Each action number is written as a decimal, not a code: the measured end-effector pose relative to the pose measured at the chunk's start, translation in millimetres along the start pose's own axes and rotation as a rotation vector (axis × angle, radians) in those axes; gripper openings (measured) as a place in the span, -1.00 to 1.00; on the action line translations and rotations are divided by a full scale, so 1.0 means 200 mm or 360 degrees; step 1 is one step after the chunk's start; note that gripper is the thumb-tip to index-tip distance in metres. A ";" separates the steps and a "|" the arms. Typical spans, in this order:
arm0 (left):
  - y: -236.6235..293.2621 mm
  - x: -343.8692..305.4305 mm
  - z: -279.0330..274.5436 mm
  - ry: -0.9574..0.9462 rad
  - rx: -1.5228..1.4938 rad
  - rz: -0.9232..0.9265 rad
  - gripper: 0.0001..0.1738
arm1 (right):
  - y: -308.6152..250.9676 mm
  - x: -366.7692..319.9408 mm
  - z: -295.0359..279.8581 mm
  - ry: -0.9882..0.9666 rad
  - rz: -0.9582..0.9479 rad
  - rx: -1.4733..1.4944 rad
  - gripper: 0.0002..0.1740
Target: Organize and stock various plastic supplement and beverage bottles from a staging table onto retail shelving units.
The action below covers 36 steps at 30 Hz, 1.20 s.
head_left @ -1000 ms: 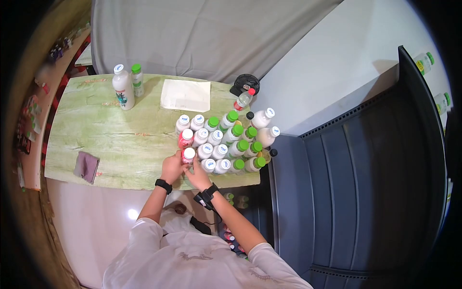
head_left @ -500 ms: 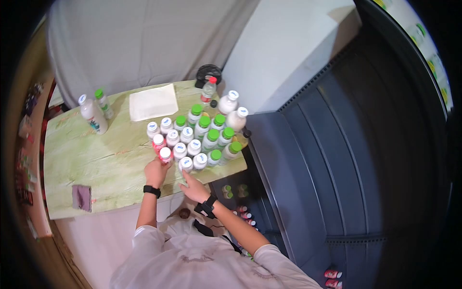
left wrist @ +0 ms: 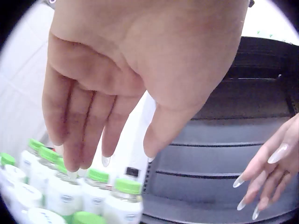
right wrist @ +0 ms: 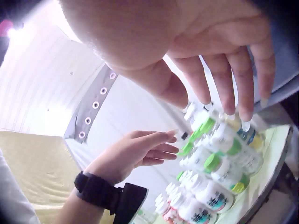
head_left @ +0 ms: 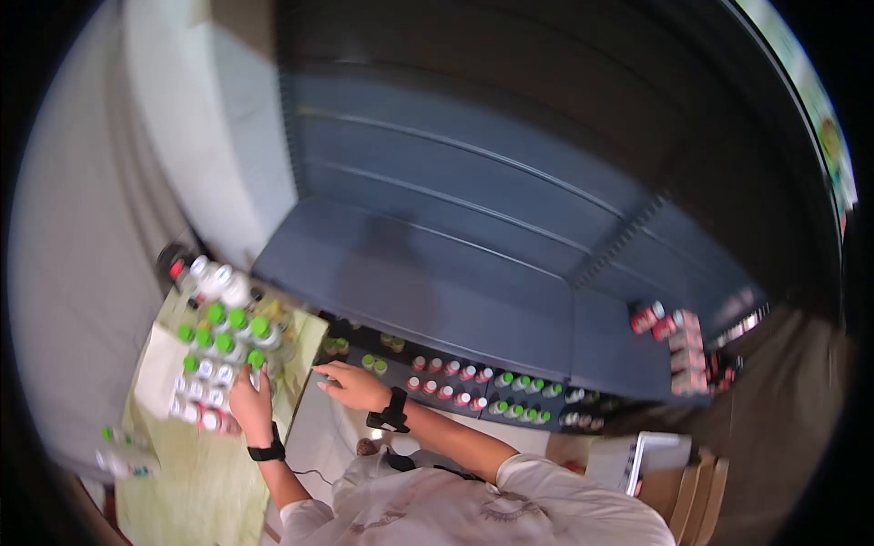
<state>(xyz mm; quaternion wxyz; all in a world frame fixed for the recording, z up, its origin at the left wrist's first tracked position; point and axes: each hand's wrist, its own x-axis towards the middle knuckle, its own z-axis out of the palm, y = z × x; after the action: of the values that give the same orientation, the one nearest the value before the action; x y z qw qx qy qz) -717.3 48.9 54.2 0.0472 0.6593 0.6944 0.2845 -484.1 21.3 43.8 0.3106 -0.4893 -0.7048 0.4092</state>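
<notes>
Left grip (left wrist: 126, 70) now empty, fingers (left wrist: 74, 130) straight

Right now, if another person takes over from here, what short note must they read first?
Left hand: open grip, empty, over the table bottles near the table edge.
Right hand: open, empty, off the table, toward the dark shelf.
Done: rows of shelf bottles already stand on the low level.
Left: probably the whole cluster on the table; neither hand holds one.
</notes>
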 end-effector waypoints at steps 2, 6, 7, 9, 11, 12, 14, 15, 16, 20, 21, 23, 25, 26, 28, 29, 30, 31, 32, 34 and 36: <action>0.18 0.02 0.12 -0.0036 -0.0147 0.0177 -0.60 | 0.05 -0.09 -0.16 0.0203 0.0025 0.0016 -0.54; 0.76 -0.03 0.20 -0.0444 -0.0438 0.0606 -0.61 | 0.13 -0.29 -0.51 0.0631 0.0067 0.0002 -0.56; 0.86 -0.04 0.28 -0.0585 -0.0487 0.0669 -0.60 | 0.16 -0.36 -0.59 0.0758 0.0086 -0.0030 -0.56; 1.09 -0.08 0.37 -0.0901 -0.0447 0.0774 -0.58 | 0.23 -0.49 -0.76 0.1031 0.0115 -0.0142 -0.57; 1.30 -0.15 0.45 -0.0954 -0.0606 0.1050 -0.58 | 0.29 -0.64 -0.91 0.1223 0.0213 -0.0159 -0.56; 1.40 -0.18 0.50 -0.0990 -0.0675 0.1164 -0.60 | 0.31 -0.72 -0.98 0.1303 0.0277 -0.0157 -0.55; 1.56 -0.24 0.66 -0.1200 -0.0942 0.1212 -0.62 | 0.33 -0.89 -1.11 0.1473 0.0375 -0.0142 -0.56; 1.68 -0.28 0.66 -0.1316 -0.0941 0.1172 -0.60 | 0.36 -0.97 -1.16 0.1562 0.0400 -0.0142 -0.57; 1.79 -0.32 0.69 -0.1347 -0.0931 0.1224 -0.61 | 0.40 -1.04 -1.23 0.1648 0.0439 -0.0170 -0.57; 2.18 -0.50 0.78 -0.1550 -0.0929 0.1403 -0.61 | 0.57 -1.34 -1.41 0.1994 0.0540 -0.0231 -0.60; 2.27 -0.54 0.80 -0.1595 -0.0915 0.1451 -0.61 | 0.59 -1.42 -1.45 0.2075 0.0564 -0.0181 -0.61; 2.43 -0.62 0.89 -0.1709 -0.0904 0.1529 -0.61 | 0.66 -1.58 -1.54 0.2227 0.0652 -0.0121 -0.63; 2.60 -0.71 0.92 -0.1756 -0.0892 0.1665 -0.64 | 0.70 -1.73 -1.61 0.2399 0.0647 -0.0116 -0.63; 2.70 -0.74 0.94 -0.1790 -0.0864 0.1694 -0.65 | 0.73 -1.81 -1.64 0.2485 0.0648 -0.0119 -0.63; 2.87 -0.82 0.97 -0.1860 -0.0813 0.1750 -0.66 | 0.79 -1.93 -1.72 0.2581 0.0706 -0.0127 -0.64; 2.96 -0.85 1.01 -0.1887 -0.0815 0.1766 -0.67 | 0.82 -1.98 -1.76 0.2637 0.0716 -0.0115 -0.64; 3.06 -0.89 1.08 -0.1926 -0.0811 0.1768 -0.67 | 0.87 -2.04 -1.81 0.2685 0.0739 -0.0094 -0.65; 3.14 -0.93 1.12 -0.1948 -0.0817 0.1779 -0.67 | 0.90 -2.09 -1.84 0.2728 0.0740 -0.0102 -0.65; 3.22 -0.97 1.17 -0.1984 -0.0856 0.1784 -0.67 | 0.93 -2.13 -1.87 0.2767 0.0740 -0.0115 -0.65; 3.37 -1.05 1.26 -0.2055 -0.0932 0.1780 -0.66 | 1.00 -2.20 -1.94 0.2814 0.0757 -0.0142 -0.64; 3.52 -1.12 1.38 -0.2028 -0.0902 0.1849 -0.63 | 1.08 -2.27 -2.01 0.2830 0.0791 -0.0176 -0.63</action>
<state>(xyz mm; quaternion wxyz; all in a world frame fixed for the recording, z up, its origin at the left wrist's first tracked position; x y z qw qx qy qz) 58.3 -91.5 76.4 0.4319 0.9019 -0.0010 0.0051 95.8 -257.6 26.9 0.6169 -0.7746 -0.1006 -0.0962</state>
